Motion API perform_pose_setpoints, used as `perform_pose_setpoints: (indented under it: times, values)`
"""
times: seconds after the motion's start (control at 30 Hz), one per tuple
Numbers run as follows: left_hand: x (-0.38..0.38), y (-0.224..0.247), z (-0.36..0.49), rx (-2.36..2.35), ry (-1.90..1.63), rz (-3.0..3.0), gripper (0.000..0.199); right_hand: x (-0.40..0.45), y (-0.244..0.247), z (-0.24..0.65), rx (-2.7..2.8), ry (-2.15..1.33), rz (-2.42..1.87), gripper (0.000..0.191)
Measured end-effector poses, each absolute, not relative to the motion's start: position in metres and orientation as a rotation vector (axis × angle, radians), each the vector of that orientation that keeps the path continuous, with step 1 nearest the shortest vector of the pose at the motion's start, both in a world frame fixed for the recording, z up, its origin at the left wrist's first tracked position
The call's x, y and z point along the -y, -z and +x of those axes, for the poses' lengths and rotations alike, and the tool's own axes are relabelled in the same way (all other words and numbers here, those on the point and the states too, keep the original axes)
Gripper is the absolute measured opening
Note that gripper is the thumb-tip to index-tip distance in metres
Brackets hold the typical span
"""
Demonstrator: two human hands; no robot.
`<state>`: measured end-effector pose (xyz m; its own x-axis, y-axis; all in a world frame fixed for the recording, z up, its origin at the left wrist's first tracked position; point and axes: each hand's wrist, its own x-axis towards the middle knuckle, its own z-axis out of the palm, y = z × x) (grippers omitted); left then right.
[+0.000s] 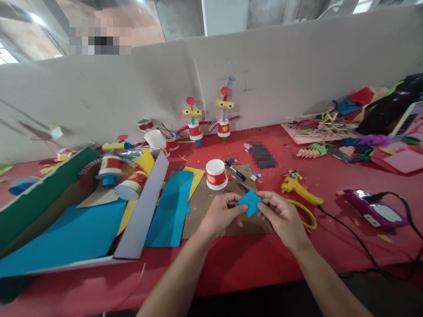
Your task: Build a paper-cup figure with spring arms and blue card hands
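Note:
A small blue paper square (251,203) is pinched between my two hands, turned corner-up over a brown cardboard mat (198,222). My left hand (222,213) grips its left corner with thumb and fingers. On the other side, my right hand (280,215) holds the right corner the same way. Just beyond my hands an upturned red and white paper cup (217,175) stands on the mat. A black marker (235,171) lies to the cup's right. Scissors (302,215) with yellow handles lie partly hidden behind my right hand.
A yellow glue gun (302,192) and a purple power strip (375,211) with black cords lie to the right. At left, an open box (142,207) holds paper and cup figures. Two cup robots (195,130) stand by the grey partition (280,75). Blue sheets (170,209) lie beside the mat.

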<state>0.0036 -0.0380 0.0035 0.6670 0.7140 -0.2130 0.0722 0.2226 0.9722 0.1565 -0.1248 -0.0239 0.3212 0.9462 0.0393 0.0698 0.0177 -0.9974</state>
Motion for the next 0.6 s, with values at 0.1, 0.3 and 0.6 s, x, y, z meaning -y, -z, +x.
perform_pose_setpoints:
  times: [0.1,0.3,0.6]
  values:
    - [0.041,-0.006,0.003,-0.721,-0.462,1.411,0.012,0.13,0.017,0.16,1.264,-0.885,-1.437,0.028]
    - [0.044,-0.004,0.003,-0.695,-0.439,1.275,0.012,0.146,0.015,0.183,1.449,-0.675,-1.71,0.03]
    - [0.048,-0.008,0.002,-0.751,-0.619,1.098,0.011,0.164,0.04,0.224,1.919,-0.254,-2.165,0.057]
